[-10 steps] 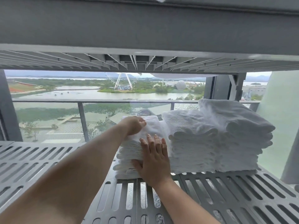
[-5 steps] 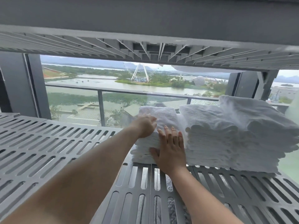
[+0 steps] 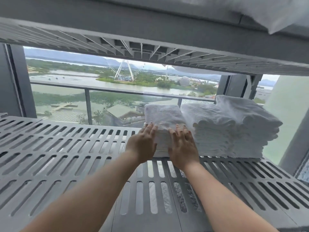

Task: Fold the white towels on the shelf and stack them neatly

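Three stacks of folded white towels stand side by side on the grey slotted shelf [image 3: 70,153]. The left stack [image 3: 164,115] is the lowest, the middle stack [image 3: 212,131] is taller, and the right stack [image 3: 250,124] is tallest. My left hand [image 3: 143,144] lies flat against the front left of the left stack, fingers spread. My right hand [image 3: 183,146] presses flat on the front right of that same stack, next to the middle stack. Neither hand grips a towel.
The slotted underside of an upper shelf [image 3: 150,52] hangs close overhead, with white cloth [image 3: 275,15] draped over its top right edge. Behind the shelf is a window with a railing [image 3: 87,104]. Grey posts [image 3: 234,87] stand at the back corners.
My left hand has come off the top of the left stack down to its front face. The right hand shifted slightly right. The camera moved so the stacks sit farther right in view.
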Tool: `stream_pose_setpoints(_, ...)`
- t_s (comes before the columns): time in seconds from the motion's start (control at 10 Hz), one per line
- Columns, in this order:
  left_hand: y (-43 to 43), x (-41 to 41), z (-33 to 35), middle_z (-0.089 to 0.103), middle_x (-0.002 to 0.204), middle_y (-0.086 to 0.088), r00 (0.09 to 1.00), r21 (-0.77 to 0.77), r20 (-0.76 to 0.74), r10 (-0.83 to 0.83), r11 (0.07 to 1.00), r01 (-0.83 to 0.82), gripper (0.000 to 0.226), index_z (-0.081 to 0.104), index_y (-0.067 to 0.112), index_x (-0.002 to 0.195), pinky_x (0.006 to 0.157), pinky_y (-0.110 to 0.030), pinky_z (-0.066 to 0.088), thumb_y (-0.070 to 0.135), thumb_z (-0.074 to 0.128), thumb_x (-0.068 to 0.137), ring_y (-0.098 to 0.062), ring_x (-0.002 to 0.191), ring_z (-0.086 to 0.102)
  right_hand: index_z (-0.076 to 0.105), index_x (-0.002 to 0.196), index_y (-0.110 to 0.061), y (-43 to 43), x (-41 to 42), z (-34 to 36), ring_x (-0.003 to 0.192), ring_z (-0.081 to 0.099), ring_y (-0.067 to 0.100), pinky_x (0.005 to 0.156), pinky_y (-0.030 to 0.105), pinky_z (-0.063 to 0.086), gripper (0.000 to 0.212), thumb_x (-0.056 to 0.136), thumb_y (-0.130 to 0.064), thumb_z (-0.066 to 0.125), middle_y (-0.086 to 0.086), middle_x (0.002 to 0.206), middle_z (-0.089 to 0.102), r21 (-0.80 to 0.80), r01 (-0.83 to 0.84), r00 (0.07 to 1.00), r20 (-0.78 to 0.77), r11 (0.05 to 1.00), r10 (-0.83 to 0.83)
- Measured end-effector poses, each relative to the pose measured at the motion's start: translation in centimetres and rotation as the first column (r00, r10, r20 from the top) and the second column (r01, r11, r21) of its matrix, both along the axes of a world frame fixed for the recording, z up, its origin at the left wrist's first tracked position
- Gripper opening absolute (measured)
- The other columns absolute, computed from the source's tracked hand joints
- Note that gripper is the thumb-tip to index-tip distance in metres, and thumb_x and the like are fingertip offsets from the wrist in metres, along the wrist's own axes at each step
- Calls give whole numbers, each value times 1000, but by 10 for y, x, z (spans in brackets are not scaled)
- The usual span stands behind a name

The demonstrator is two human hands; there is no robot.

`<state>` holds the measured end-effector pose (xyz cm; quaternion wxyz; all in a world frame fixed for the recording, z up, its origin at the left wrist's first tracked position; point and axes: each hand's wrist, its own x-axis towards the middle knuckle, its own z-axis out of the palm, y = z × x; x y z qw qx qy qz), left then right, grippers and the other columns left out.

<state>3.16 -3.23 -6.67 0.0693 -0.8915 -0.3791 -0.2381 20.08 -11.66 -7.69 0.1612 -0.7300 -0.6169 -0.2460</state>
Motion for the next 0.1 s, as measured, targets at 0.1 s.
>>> stream_pose_setpoints(0.1,-22,-16,1,33,160,-5,999,31,-26,36,999,-36,70,19,19,157,88,-43,55,43,48,97,-29,132,53,25,152,-22,-27,-15,-6,151,9,33,125,44,10,64,94,-31,50,10,162,18,-11,-11,999,-37,1000,11)
